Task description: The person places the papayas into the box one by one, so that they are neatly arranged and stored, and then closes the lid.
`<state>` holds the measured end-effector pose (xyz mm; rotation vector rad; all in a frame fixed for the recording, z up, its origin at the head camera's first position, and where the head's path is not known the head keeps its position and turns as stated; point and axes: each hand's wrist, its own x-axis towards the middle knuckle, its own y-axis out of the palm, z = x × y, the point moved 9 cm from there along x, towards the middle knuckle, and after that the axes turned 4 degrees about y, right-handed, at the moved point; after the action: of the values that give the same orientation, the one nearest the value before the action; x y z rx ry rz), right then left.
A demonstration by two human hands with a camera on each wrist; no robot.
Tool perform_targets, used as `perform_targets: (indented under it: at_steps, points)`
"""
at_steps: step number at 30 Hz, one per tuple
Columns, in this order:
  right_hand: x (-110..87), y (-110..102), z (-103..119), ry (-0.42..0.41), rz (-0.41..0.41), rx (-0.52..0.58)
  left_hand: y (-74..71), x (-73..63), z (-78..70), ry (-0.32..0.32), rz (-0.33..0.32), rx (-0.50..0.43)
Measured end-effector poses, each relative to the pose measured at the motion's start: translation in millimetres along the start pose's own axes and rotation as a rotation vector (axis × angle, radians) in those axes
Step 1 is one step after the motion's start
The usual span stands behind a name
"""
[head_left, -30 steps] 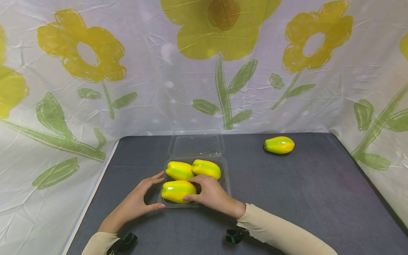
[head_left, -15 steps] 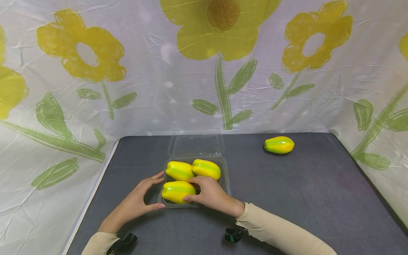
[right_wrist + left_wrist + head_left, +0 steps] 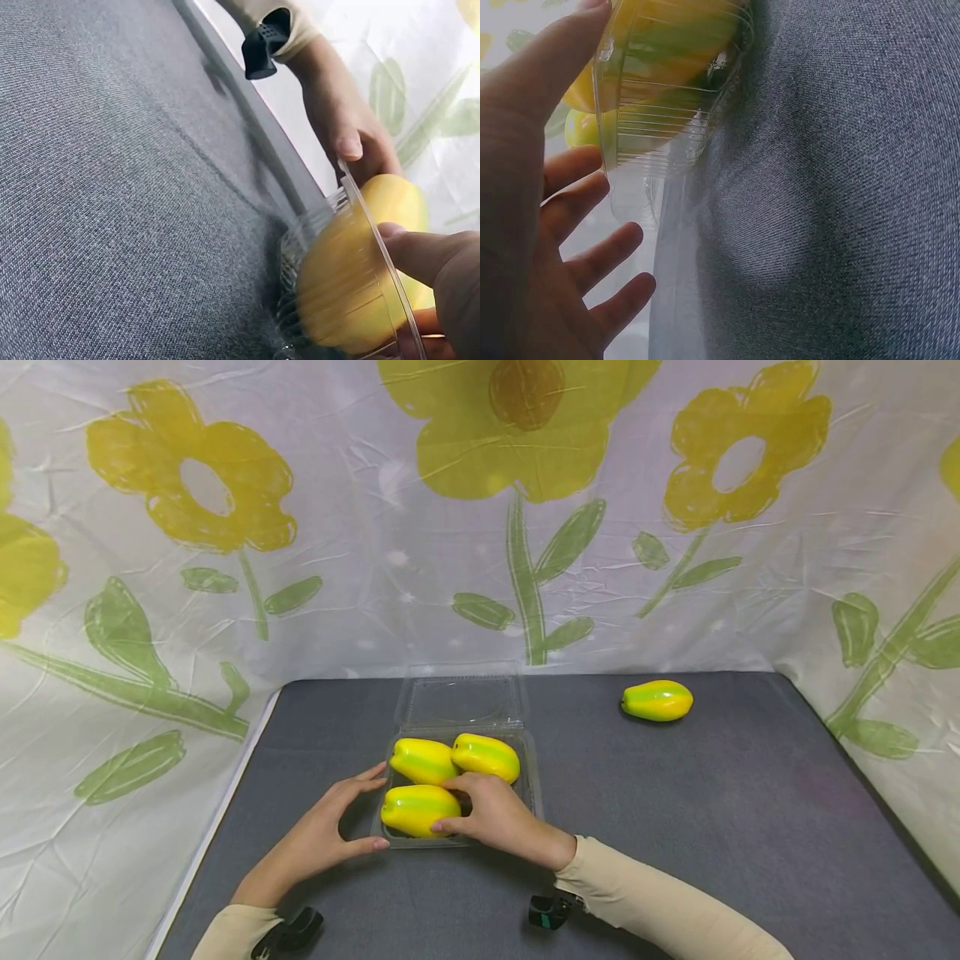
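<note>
A clear plastic clamshell box (image 3: 531, 760) holds three yellow-green papayas in the head view. My right hand (image 3: 504, 814) grips the right end of the front papaya (image 3: 411, 810), thumb on the near side and fingers on the far side. In the right wrist view that papaya (image 3: 352, 289) shows through the box wall. Behind it lie the back left papaya (image 3: 422, 760) and the back right papaya (image 3: 486, 755). My left hand (image 3: 322, 827) is spread at the box's left side, thumb and fingertips right at the rim. The left wrist view shows its fingers (image 3: 615, 251) apart.
The box's lid (image 3: 461, 702) is folded back toward the rear. Another papaya (image 3: 657, 701) lies at the back right of the grey cloth-covered table (image 3: 675, 827). A flower-printed curtain (image 3: 360, 568) stands behind and at both sides.
Almost nothing differs. The front papaya shifts very slightly inside the box under my right hand; my left hand keeps its place.
</note>
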<state>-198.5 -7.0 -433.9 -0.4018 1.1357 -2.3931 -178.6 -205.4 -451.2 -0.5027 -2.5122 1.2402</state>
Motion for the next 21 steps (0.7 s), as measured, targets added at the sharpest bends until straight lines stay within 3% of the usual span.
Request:
perform_targets:
  at_steps: [21]
  points:
    - [-3.2, -7.2, -1.9, 0.0, -0.007, 0.016, -0.4, 0.0, -0.4, -0.009, 0.006, -0.001]
